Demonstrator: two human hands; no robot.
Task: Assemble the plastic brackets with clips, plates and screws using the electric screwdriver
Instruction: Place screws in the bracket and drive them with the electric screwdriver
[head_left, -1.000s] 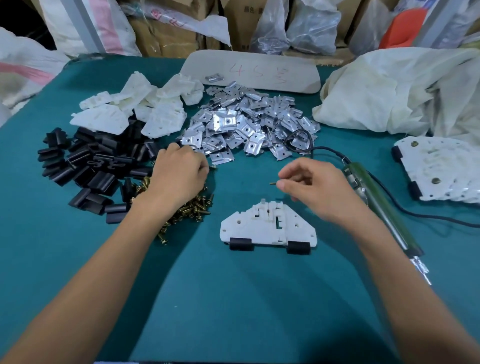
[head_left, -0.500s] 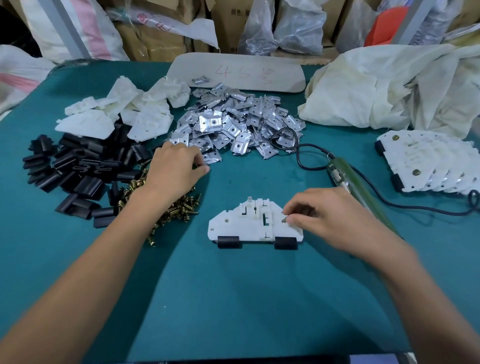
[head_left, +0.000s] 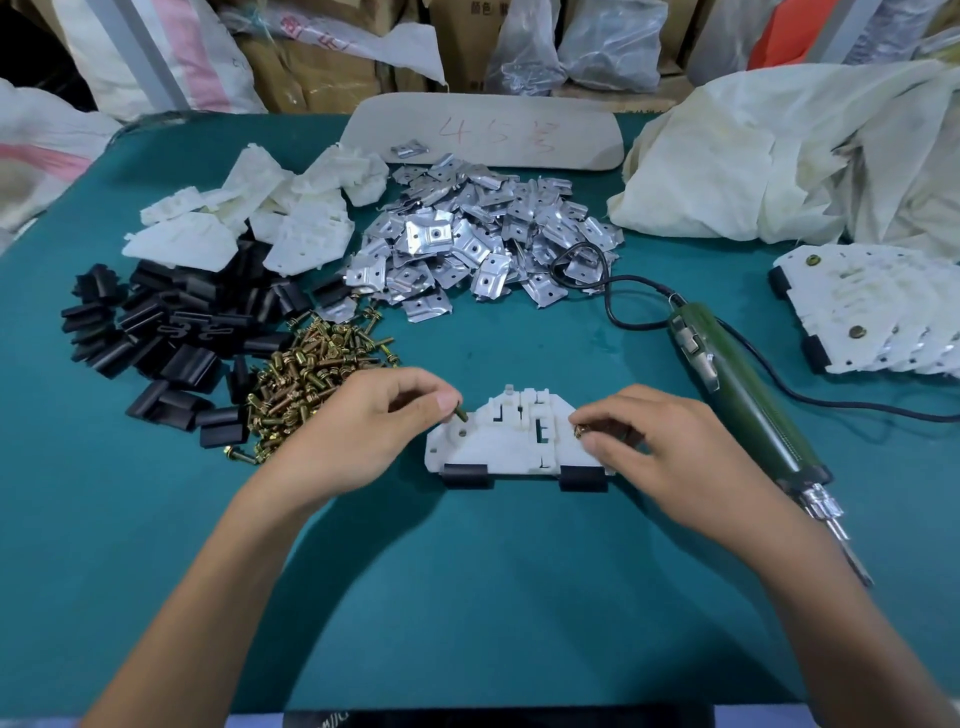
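Nearest me, bare teal mat (head_left: 467, 597), open room between both forearms. Next, white bracket (head_left: 514, 447): long axis left to right, two black clips (head_left: 466, 475) on its near edge, peaked side pointing away. Left hand (head_left: 358, 431) pinches a screw (head_left: 461, 414) at the bracket's left end; a moment ago it was on the screw pile (head_left: 311, 374). Right hand (head_left: 660, 447) pinches a second screw (head_left: 581, 431) at the right end, as before. Electric screwdriver (head_left: 748, 395) lies to the right, bit toward me. Beyond, metal plates (head_left: 483, 234).
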